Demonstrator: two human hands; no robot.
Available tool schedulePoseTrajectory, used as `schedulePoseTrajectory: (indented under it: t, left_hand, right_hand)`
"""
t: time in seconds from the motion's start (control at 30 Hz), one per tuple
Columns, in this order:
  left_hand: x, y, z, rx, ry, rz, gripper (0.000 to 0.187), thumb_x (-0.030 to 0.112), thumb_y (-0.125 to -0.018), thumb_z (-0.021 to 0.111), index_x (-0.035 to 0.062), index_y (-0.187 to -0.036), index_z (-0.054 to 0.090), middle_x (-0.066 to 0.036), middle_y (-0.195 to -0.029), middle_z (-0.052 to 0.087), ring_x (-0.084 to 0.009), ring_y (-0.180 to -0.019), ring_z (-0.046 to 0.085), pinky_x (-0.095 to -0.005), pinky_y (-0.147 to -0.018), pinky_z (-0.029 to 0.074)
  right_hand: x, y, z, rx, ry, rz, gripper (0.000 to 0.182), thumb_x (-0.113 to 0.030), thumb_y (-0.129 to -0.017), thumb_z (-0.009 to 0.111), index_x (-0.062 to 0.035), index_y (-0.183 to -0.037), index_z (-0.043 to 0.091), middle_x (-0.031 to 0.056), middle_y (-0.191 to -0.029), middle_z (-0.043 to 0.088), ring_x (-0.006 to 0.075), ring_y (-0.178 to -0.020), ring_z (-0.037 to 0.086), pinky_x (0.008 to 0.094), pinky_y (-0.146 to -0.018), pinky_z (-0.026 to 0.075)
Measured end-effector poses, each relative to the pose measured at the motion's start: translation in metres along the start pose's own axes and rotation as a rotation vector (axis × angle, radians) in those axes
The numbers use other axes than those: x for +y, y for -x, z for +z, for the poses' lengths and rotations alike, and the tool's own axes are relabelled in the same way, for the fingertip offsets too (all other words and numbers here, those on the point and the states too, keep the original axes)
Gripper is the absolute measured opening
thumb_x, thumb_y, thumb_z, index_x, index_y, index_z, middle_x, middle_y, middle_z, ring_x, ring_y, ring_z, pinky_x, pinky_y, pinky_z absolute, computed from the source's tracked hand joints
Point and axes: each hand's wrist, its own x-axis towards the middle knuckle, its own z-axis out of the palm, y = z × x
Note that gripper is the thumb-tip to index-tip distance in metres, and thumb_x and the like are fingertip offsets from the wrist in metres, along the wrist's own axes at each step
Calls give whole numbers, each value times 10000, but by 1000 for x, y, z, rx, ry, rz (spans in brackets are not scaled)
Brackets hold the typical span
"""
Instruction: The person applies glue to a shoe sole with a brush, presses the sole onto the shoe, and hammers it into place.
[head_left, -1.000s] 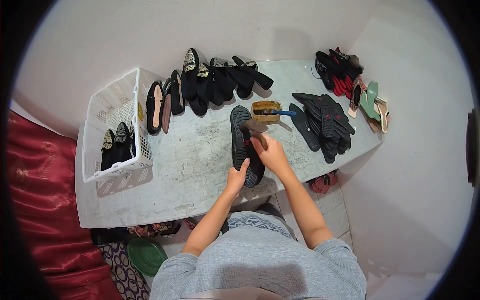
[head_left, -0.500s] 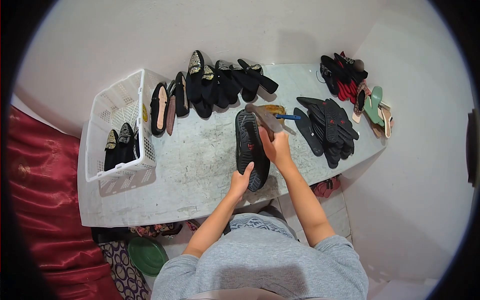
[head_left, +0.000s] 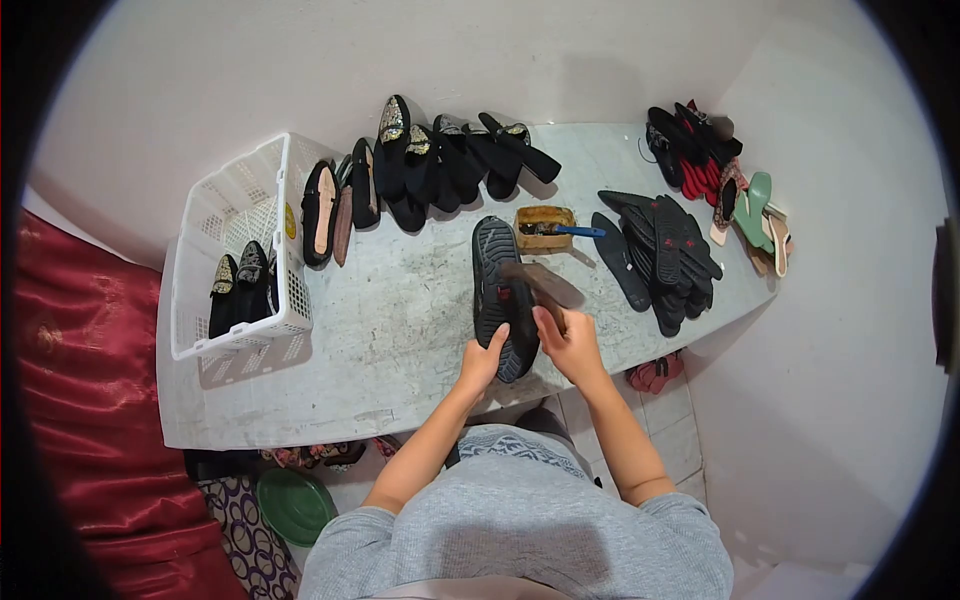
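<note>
A black shoe [head_left: 491,262] lies sole up, its toe end pointing away from me, near the front of the table. My left hand [head_left: 481,364] is closed round its near left side, thumb over the tread. In my right hand [head_left: 570,346], closed in a fist, is a hammer [head_left: 547,285] with a long brownish-grey head, smeared by motion. The head overlaps the right edge of the sole in this view. Beyond the shoe stands a yellowish tub [head_left: 535,241] with a blue-handled brush [head_left: 580,231] resting across it.
A pile of black soles [head_left: 662,255] lies right of the tub. Several black shoes [head_left: 450,165] line the wall side. At left stands a white plastic basket [head_left: 297,300] with shoes in it. Red-and-black shoes [head_left: 690,150] and green shoe parts [head_left: 752,215] sit at the far right.
My right hand and the hammer have moved back toward me and down along the shoe's right side, uncovering the tub. My left hand and the shoe stay almost in place.
</note>
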Motion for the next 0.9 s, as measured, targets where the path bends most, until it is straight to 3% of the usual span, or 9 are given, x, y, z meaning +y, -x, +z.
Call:
schedulePoseTrajectory:
  t: [0.1, 0.17, 0.3, 0.5, 0.53, 0.67, 0.73, 0.83, 0.9]
  left_hand:
    - [1, 1, 1, 8, -23, -3, 522, 461, -839, 595, -43, -968, 636, -99, -828, 645, -162, -749, 596, -295, -671, 459]
    - [6, 2, 1, 4, -24, -22, 513, 457, -841, 595, -41, -956, 639, -92, -815, 644, -161, -735, 596, -292, -659, 460]
    - [1, 0, -1, -5, -48, 7, 409, 383, -874, 568, -18, -920, 635, -67, -776, 623, -143, -704, 577, -293, -614, 449]
    - [-10, -10, -4, -4, -113, -46, 373, 390, -869, 570, 23, -874, 640, -44, -754, 604, -121, -676, 546, -287, -561, 421]
    - [-8, -7, -4, 1, -95, 8, 388, 405, -861, 577, 22, -865, 642, -46, -754, 606, -117, -672, 542, -284, -552, 414]
    - [3, 3, -1, 3, -80, -20, 420, 427, -849, 587, 10, -858, 641, -47, -758, 607, -114, -676, 538, -271, -556, 408]
    - [9, 4, -2, -11, -95, -64, 428, 419, -854, 583, -5, -871, 640, -57, -781, 615, -120, -702, 556, -264, -584, 425]
    - [4, 0, 1, -6, -36, -4, 455, 426, -862, 576, -19, -939, 630, -75, -832, 625, -133, -744, 580, -266, -627, 451]
    - [1, 0, -1, -12, -28, -4, 474, 434, -864, 573, -25, -974, 619, -83, -856, 627, -140, -759, 588, -270, -641, 460]
  right_hand:
    - [9, 12, 1, 0, -124, -74, 249, -249, -822, 609, -10, -887, 582, 192, -694, 621, 368, -643, 617, 370, -541, 458]
    - [25, 13, 9, 8, 199, -332, 199, -171, -822, 612, -8, -919, 552, 154, -609, 554, 159, -496, 565, 292, -479, 415]
    - [15, 20, 11, -104, 172, -216, 211, -187, -804, 621, -2, -885, 559, 188, -602, 561, 287, -548, 613, 340, -510, 441]
    - [29, 32, 26, -95, 255, -36, 228, -202, -784, 624, 4, -857, 560, 175, -578, 547, 305, -509, 578, 339, -489, 422]
    - [30, 32, 21, -137, 285, -16, 278, -319, -783, 618, -54, -840, 556, 199, -651, 598, 404, -620, 590, 435, -531, 460]
    - [22, 40, 13, -174, 249, -86, 288, -323, -787, 628, -53, -854, 554, 198, -649, 598, 411, -626, 591, 445, -540, 461]
    - [24, 41, 21, -80, 208, -65, 248, -235, -814, 635, -8, -889, 573, 151, -577, 559, 255, -488, 569, 333, -481, 409]
    - [13, 37, 15, -40, 35, -4, 263, -279, -834, 605, -52, -954, 552, 187, -701, 611, 403, -693, 610, 383, -582, 472]
    - [17, 44, 10, -22, -24, -38, 284, -271, -859, 589, -37, -1017, 556, 154, -694, 607, 288, -632, 635, 323, -568, 454]
